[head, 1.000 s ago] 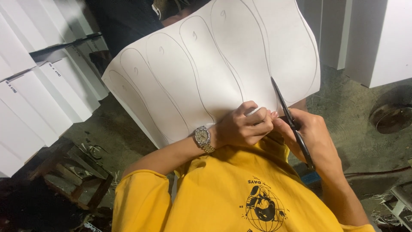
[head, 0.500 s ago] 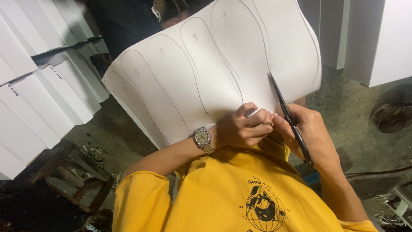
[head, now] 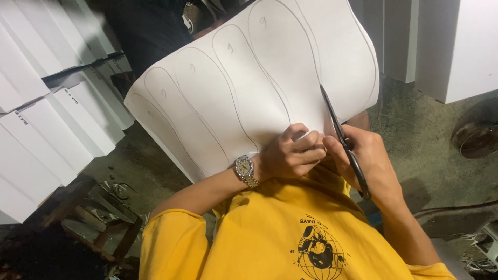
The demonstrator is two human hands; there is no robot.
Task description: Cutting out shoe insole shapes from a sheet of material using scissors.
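A large white sheet [head: 233,93] with several pencilled sole-shaped outlines is held up over my lap. My left hand [head: 290,155], with a metal wristwatch [head: 244,170] on its wrist, grips the sheet's lower edge between thumb and fingers. My right hand [head: 371,163] is closed on the handles of dark scissors [head: 337,127]. Their blades point up into the sheet along the line between the two rightmost outlines. The two hands touch at the sheet's bottom edge. My yellow printed shirt [head: 280,238] fills the foreground.
Stacks of white flat boxes [head: 46,119] lean along the left. White panels [head: 456,46] stand at the upper right. A low wooden stool [head: 98,212] sits at the lower left, and a dark round object [head: 477,137] lies on the concrete floor at right.
The scissor tips have crept a little farther up and left into the sheet. Both hands keep their grips and have hardly shifted.
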